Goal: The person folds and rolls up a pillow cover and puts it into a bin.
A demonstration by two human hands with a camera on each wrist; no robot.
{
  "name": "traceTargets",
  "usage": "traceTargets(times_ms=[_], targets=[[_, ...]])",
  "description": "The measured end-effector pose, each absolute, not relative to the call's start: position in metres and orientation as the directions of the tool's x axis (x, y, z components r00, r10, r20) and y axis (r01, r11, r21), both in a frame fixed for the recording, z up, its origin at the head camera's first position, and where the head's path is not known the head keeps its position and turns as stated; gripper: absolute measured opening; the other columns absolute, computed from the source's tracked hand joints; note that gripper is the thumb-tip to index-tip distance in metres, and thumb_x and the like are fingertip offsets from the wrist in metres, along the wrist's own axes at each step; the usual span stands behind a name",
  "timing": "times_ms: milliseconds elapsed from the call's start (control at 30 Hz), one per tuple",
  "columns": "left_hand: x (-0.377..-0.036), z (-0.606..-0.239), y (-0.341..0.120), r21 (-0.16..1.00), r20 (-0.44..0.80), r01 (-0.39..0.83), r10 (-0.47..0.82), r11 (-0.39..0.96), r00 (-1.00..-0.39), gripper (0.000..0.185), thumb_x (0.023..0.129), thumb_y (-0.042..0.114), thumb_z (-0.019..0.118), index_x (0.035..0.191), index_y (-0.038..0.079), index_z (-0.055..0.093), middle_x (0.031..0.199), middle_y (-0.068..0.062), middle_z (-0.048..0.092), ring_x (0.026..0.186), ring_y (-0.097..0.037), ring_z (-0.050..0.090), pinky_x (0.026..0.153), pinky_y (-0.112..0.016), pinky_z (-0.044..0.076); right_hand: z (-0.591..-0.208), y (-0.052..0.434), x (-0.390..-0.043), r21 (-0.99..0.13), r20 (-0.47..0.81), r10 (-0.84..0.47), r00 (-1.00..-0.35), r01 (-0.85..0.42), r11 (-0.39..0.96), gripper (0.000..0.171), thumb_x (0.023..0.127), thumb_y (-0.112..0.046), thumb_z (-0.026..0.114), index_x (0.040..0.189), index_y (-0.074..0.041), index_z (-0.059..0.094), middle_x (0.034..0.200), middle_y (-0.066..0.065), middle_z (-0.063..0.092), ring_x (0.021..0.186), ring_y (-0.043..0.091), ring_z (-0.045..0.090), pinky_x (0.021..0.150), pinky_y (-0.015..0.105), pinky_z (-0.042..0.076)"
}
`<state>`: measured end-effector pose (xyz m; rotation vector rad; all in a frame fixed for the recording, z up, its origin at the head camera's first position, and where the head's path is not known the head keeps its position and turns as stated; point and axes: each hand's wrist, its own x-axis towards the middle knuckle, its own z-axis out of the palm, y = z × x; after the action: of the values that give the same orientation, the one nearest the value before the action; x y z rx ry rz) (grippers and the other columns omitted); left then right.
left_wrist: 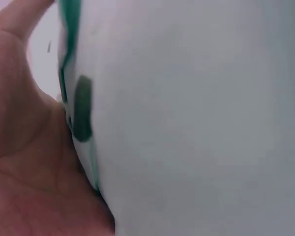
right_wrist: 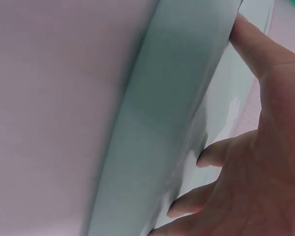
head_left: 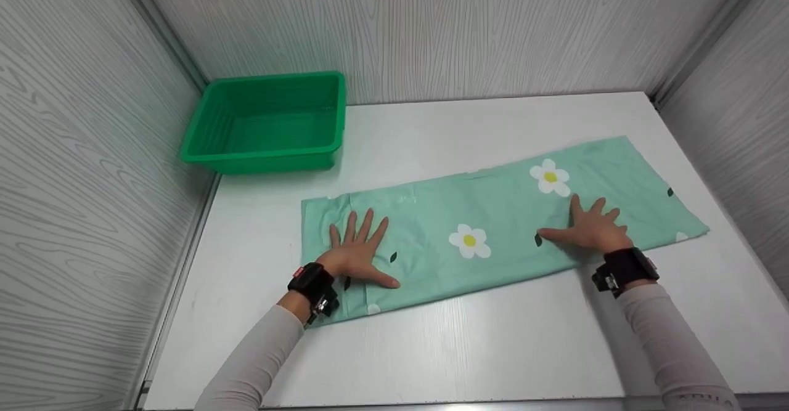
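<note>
A mint-green cloth (head_left: 431,232) printed with white daisies and dark leaves lies folded into a long strip, slanting up to the right across the table. My left hand (head_left: 357,257) rests spread on its left end, fingers straight and thumb out to the right. Toward the right part, my right hand (head_left: 592,229) touches the cloth with fingers spread, just below a daisy (head_left: 550,177). In the left wrist view, the palm (left_wrist: 29,147) lies beside the pale cloth (left_wrist: 187,118). In the right wrist view, fingertips meet the cloth (right_wrist: 157,98) surface.
A green plastic basin (head_left: 265,158) stands at the table's back left corner, with nothing seen inside it. Wood-grain panels (head_left: 431,35) wall in the back and both sides. The white table (head_left: 431,355) shows in front of the cloth.
</note>
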<state>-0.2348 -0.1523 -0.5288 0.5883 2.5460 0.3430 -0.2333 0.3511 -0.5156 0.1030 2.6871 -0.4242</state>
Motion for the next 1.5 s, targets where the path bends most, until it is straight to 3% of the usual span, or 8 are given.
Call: traceTargets(times_ms=[167, 433, 867, 967, 1100, 1200, 1333, 1500], targets=[[-0.226, -0.537, -0.151, 0.362, -0.373, 0.297, 0.43, 0.883, -0.822, 0.147, 0.062, 0.095, 0.069, 0.169, 0.03, -0.008, 0.172, -0.007, -0.028, 0.152, -0.042, -0.035, 0.106, -0.078, -0.027, -0.515, 0.35, -0.247, -0.277, -0.417, -0.017, -0.909, 0.108, 0.955, 0.138, 0.083, -0.089, 0.056, 0.164, 0.005, -0.004, 0.154, 0.055, -0.015, 0.137, 0.081, -0.008, 0.101, 0.092, 0.014], [-0.206, -0.528, -0.146, 0.388, -0.366, 0.229, 0.378, 0.893, -0.85, 0.141, 0.069, 0.085, 0.075, 0.17, 0.025, -0.004, 0.173, -0.01, -0.025, 0.153, -0.044, -0.032, 0.11, -0.079, -0.02, -0.516, 0.348, -0.266, -0.302, -0.397, -0.084, -0.914, 0.043, 0.952, 0.137, 0.081, -0.086, 0.062, 0.166, 0.001, -0.001, 0.158, 0.051, -0.013, 0.14, 0.078, -0.01, 0.102, 0.092, 0.01], [-0.185, -0.546, -0.131, 0.468, -0.306, 0.15, 0.319, 0.871, -0.897, 0.15, 0.059, 0.09, 0.077, 0.17, 0.027, -0.002, 0.173, -0.008, -0.026, 0.152, -0.041, -0.035, 0.103, -0.079, -0.028, -0.518, 0.357, -0.288, -0.321, -0.356, -0.168, -0.919, -0.048, 0.946, 0.131, 0.081, -0.079, 0.07, 0.167, -0.004, 0.006, 0.162, 0.046, -0.009, 0.145, 0.073, -0.011, 0.105, 0.09, 0.006], [-0.186, -0.544, -0.131, 0.458, -0.324, 0.151, 0.322, 0.876, -0.89, 0.148, 0.061, 0.093, 0.072, 0.17, 0.027, -0.003, 0.173, -0.009, -0.026, 0.152, -0.043, -0.035, 0.103, -0.082, -0.025, -0.517, 0.358, -0.293, -0.328, -0.355, -0.176, -0.918, -0.054, 0.943, 0.131, 0.082, -0.079, 0.07, 0.168, -0.004, 0.006, 0.163, 0.045, -0.01, 0.145, 0.072, -0.013, 0.107, 0.088, 0.003], [-0.196, -0.522, -0.128, 0.389, -0.398, 0.142, 0.305, 0.91, -0.865, 0.136, 0.07, 0.093, 0.064, 0.17, 0.025, 0.004, 0.175, -0.013, -0.017, 0.156, -0.046, -0.025, 0.108, -0.086, -0.01, -0.515, 0.358, -0.295, -0.347, -0.34, -0.181, -0.923, -0.056, 0.936, 0.128, 0.084, -0.077, 0.07, 0.168, -0.005, 0.005, 0.164, 0.044, -0.012, 0.146, 0.07, -0.015, 0.108, 0.087, 0.0], [-0.208, -0.504, -0.124, 0.329, -0.368, 0.16, 0.282, 0.931, -0.886, 0.125, 0.077, 0.088, 0.061, 0.17, 0.019, 0.013, 0.175, -0.017, -0.007, 0.159, -0.044, -0.016, 0.113, -0.083, -0.001, -0.515, 0.354, -0.291, -0.362, -0.315, -0.169, -0.934, -0.046, 0.931, 0.123, 0.088, -0.078, 0.064, 0.168, -0.008, 0.002, 0.165, 0.04, -0.015, 0.147, 0.067, -0.017, 0.108, 0.087, -0.003], [-0.236, -0.499, -0.112, 0.285, -0.178, 0.291, 0.348, 0.913, -0.92, 0.115, 0.085, 0.081, 0.061, 0.169, 0.016, 0.018, 0.175, -0.018, -0.002, 0.16, -0.041, -0.012, 0.118, -0.077, -0.001, -0.513, 0.345, -0.279, -0.383, -0.257, -0.143, -0.956, -0.035, 0.923, 0.116, 0.092, -0.079, 0.055, 0.169, -0.014, -0.003, 0.168, 0.033, -0.021, 0.15, 0.063, -0.019, 0.105, 0.09, -0.004], [-0.267, -0.495, -0.086, 0.286, -0.092, 0.446, 0.487, 0.848, -0.868, 0.108, 0.089, 0.079, 0.059, 0.17, 0.023, 0.014, 0.176, -0.013, -0.003, 0.161, -0.034, -0.013, 0.122, -0.071, -0.002, -0.506, 0.321, -0.258, -0.38, -0.184, -0.18, -0.966, -0.099, 0.92, 0.111, 0.096, -0.074, 0.054, 0.168, -0.007, 0.003, 0.166, 0.038, -0.017, 0.15, 0.064, -0.015, 0.108, 0.088, -0.001]])
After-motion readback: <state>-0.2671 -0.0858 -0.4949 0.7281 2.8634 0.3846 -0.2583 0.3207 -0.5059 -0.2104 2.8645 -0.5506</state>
